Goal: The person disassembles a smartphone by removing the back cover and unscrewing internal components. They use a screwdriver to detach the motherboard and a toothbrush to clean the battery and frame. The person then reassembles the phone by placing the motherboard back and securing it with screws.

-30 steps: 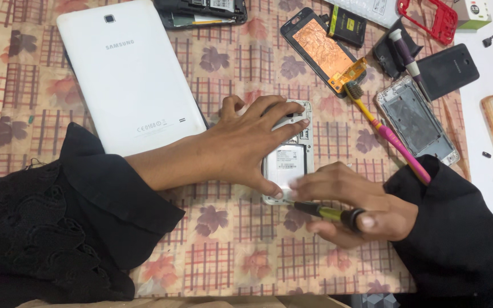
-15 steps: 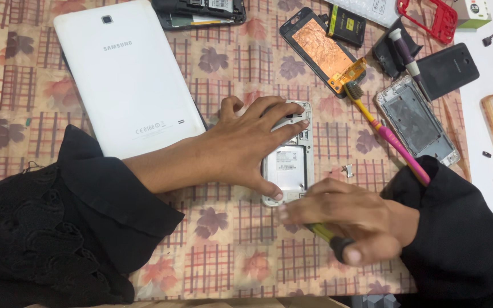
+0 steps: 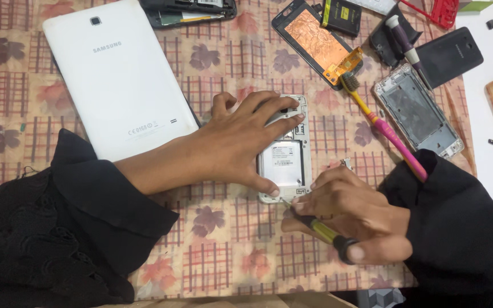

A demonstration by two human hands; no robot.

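My left hand [image 3: 241, 142] lies flat over a white phone body [image 3: 285, 159] with its back cover off, fingers pressing its top and left edge against the tablecloth. My right hand [image 3: 349, 211] grips a small screwdriver [image 3: 320, 228] with a yellow and black handle. Its tip touches the phone's lower right corner. Black sleeves cover both arms.
A white tablet [image 3: 115, 74] lies face down at the upper left. A pink and yellow toothbrush [image 3: 380, 125], a copper-backed screen [image 3: 315, 40], a bare phone frame [image 3: 417, 111], a black cover [image 3: 449, 54] and other parts lie at the upper right. A patterned cloth [image 3: 223, 251] covers the table.
My right hand has turned the screwdriver and brought its tip back to the phone's lower right corner. The left hand has stayed on the phone.
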